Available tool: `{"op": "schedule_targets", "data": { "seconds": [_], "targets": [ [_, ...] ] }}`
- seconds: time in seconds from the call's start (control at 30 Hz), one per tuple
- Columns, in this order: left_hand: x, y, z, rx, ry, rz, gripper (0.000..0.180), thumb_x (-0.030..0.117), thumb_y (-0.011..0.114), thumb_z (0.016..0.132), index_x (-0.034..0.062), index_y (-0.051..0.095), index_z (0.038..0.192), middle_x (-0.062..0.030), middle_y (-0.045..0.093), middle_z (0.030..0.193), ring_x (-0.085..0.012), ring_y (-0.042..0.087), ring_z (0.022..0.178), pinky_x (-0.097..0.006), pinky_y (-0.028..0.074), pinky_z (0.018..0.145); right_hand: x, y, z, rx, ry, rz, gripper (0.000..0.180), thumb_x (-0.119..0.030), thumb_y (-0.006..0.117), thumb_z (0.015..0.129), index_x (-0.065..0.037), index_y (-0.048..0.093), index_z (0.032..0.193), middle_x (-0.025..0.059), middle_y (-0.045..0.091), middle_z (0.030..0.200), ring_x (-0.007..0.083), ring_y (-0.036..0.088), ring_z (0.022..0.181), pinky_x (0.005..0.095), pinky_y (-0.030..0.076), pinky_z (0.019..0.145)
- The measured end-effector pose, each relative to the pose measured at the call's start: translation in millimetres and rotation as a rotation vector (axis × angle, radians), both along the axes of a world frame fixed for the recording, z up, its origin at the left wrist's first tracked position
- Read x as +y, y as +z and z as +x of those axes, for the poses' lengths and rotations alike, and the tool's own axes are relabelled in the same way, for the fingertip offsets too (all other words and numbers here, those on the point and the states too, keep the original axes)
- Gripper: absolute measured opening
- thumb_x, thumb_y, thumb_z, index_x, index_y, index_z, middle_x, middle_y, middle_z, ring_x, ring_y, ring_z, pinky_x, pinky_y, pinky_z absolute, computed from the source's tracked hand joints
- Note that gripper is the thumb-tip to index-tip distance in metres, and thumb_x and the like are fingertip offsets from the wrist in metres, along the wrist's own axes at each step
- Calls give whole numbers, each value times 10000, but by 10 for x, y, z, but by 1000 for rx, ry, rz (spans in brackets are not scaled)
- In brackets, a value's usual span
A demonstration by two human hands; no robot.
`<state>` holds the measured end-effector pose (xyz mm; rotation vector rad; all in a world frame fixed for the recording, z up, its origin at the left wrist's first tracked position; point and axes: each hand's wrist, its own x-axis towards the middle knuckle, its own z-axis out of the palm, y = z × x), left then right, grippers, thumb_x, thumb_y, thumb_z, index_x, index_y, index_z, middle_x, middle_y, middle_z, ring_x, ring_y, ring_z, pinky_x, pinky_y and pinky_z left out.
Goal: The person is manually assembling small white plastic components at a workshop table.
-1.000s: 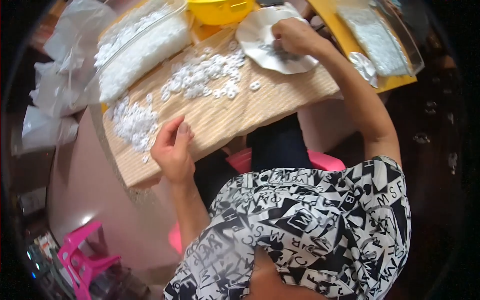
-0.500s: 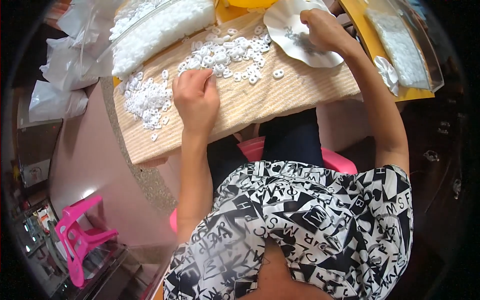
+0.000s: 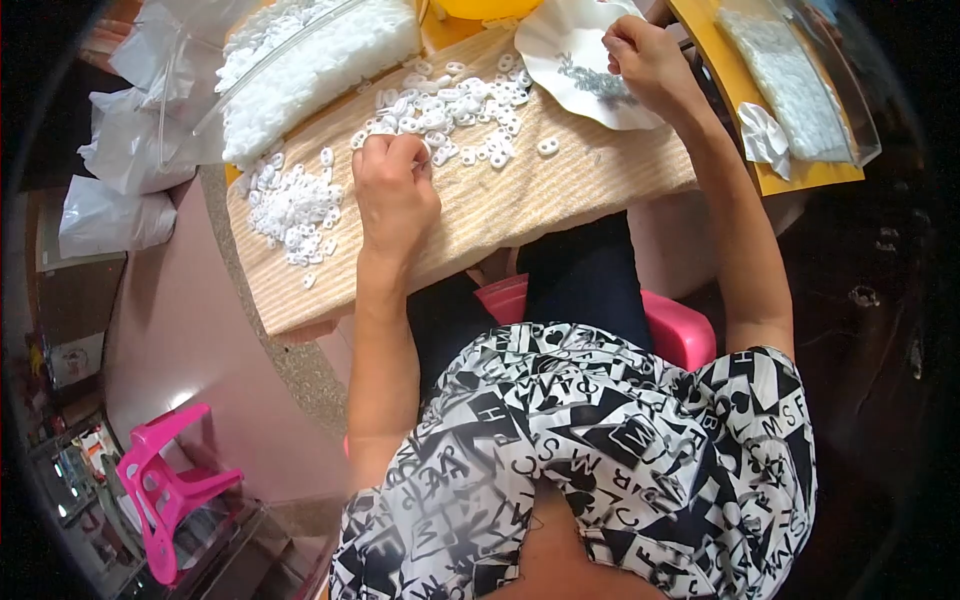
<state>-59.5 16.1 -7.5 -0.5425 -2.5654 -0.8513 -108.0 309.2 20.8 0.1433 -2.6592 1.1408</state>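
**Small-parts picking, likely**

Left hand [image 3: 396,195] curled at white two-hole pieces [image 3: 465,108] on cloth-covered table [image 3: 500,205]; right hand [image 3: 652,70] bunched over grey bits [image 3: 592,78] in white dish [image 3: 545,55]. Can't tell if either grips anything. Next move probably calls for fine pinch.

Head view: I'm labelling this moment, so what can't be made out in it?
In the head view:
Left hand: its own curl hides anything it may hold.
Right hand: anything it may pinch is hidden or too small.
Grey bits on the white dish: too small to identify.
Yellow tub: cut off by the top edge.
Pink seat: partly hidden by the shirt.
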Motion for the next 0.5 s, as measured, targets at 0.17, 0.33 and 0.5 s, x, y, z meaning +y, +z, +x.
{"op": "schedule_targets", "data": {
  "seconds": [0.17, 0.33, 0.5],
  "targets": [
    [-33, -15, 98, -80, -22, 391, 95, -37, 577, 683, 24, 550, 750, -80, 523, 763, -195, 494, 666, -298, 398, 583, -243, 140, 176, -52, -112, -141, 159, -118, 472, 856, 25, 537, 830, 65, 570, 695, 110, 555, 650, 227, 448, 604],
    [-62, 141, 278, -737, -179, 1496, 114, -34, 540, 784, -19, 565, 894, -62, 538, 758, -115, 490, 606, -204, 394, 527, -584, 258, 496, -227, 11, -814, 139, -94, 554, 810, 44, 552, 831, 92, 591, 735, 131, 581, 679, 211, 469, 595],
    [-150, 132, 444, -942, -281, 1737, 146, -46, 528, 785, 1, 551, 921, -117, 578, 836, -203, 581, 730, -261, 498, 621, -1058, 202, 961, -366, 198, -970, 113, -98, 543, 809, 14, 564, 808, 73, 597, 729, 103, 553, 644, 206, 436, 565]
  ]
}}
